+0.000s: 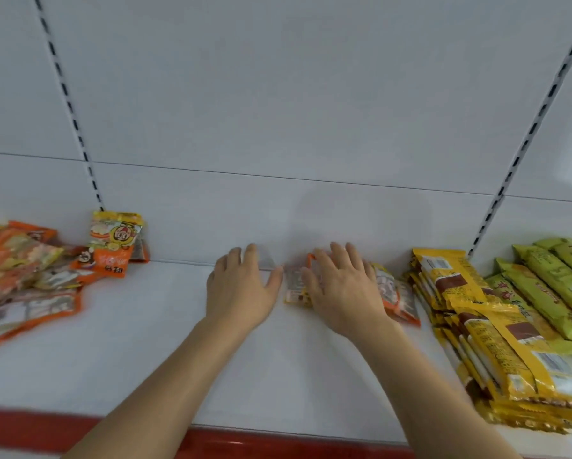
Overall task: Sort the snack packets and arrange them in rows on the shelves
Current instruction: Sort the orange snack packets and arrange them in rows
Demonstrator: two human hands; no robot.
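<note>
Shelf [165, 342]: white, flat, with a red front edge [278, 442]. Back panel [294, 94]: white, jointed by thin horizontal seams, with two slotted upright rails, one at left [69, 107] and one at right [536, 117].

Loose heap of orange snack packets [23, 276]: far left of the shelf, overlapping and lying flat. One orange-and-yellow packet with a cartoon face [115, 240]: upright, leaning on the back panel just beside the heap.

Small group of orange packets [400, 299]: centre-right, at the back of the shelf, partly covered by the right hand; blurred.

Stack of yellow long packets [486, 329]: right side, piled in a row toward the front edge. Green long packets [549, 286]: far right, just beside the yellow stack.

Left hand [241, 286]: palm down, fingers straight and spread, at the back of the shelf beside the small group; it holds nothing.

Right hand [344, 289]: palm down, fingers straight and spread, pressing on the small group.
</note>
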